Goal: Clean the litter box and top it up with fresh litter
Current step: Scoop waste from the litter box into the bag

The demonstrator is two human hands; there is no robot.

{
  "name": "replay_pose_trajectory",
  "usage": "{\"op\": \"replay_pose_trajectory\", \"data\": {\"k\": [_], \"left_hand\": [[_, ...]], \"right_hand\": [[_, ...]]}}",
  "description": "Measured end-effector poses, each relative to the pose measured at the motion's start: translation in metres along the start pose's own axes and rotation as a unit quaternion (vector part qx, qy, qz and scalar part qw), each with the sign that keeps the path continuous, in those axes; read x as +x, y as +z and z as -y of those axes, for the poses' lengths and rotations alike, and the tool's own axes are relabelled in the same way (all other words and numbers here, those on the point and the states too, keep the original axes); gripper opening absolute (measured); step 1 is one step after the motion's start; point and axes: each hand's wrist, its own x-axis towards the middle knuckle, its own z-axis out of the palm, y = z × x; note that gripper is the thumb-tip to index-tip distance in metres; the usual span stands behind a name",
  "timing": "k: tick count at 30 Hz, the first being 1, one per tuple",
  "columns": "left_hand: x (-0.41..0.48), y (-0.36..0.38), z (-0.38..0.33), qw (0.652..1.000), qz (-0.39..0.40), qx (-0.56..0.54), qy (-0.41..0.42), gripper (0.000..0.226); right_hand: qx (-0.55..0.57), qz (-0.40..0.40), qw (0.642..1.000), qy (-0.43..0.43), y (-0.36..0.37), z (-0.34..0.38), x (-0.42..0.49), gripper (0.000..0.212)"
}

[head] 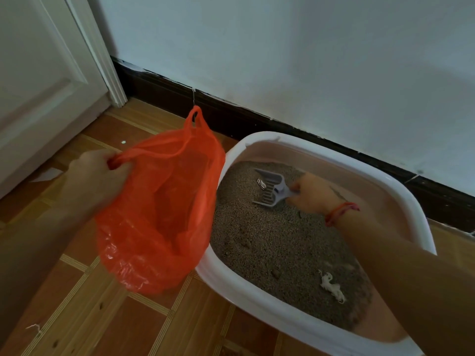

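Observation:
A white-rimmed litter box [257,295] with pink inner walls stands on the floor against the wall, filled with grey-brown litter [270,240]. My right hand [312,195] grips the handle of a pale slotted scoop [271,187] resting on the litter at the far side, with a small crumpled scrap [261,183] lying in it. A white fluffy scrap [331,286] lies on the litter near the front. My left hand [95,176] pinches one handle of an orange plastic bag [159,214], which hangs with its mouth wide just left of the box.
The floor is wood-patterned tile [102,317]. A dark baseboard [257,119] runs along the pale wall behind the box. A white door [43,86] and its frame stand at the upper left. A small white thread [34,327] lies on the floor near the bottom left.

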Motion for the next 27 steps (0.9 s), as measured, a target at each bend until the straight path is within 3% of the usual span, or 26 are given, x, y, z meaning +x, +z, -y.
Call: {"op": "replay_pose_trajectory", "data": {"k": [11, 15, 27], "left_hand": [[-0.002, -0.004, 0.002, 1.0, -0.03, 0.005, -0.004, 0.03], [-0.005, -0.005, 0.0, 1.0, -0.029, 0.0, -0.012, 0.03], [-0.013, -0.013, -0.009, 0.999, -0.034, -0.024, -0.005, 0.029]], "right_hand": [[0.16, -0.018, 0.987, 0.002, -0.02, -0.028, -0.025, 0.022], [0.142, -0.065, 0.988, 0.001, -0.031, -0.037, -0.029, 0.027], [0.168, -0.077, 0.983, 0.003, -0.032, -0.045, -0.041, 0.024]]}}
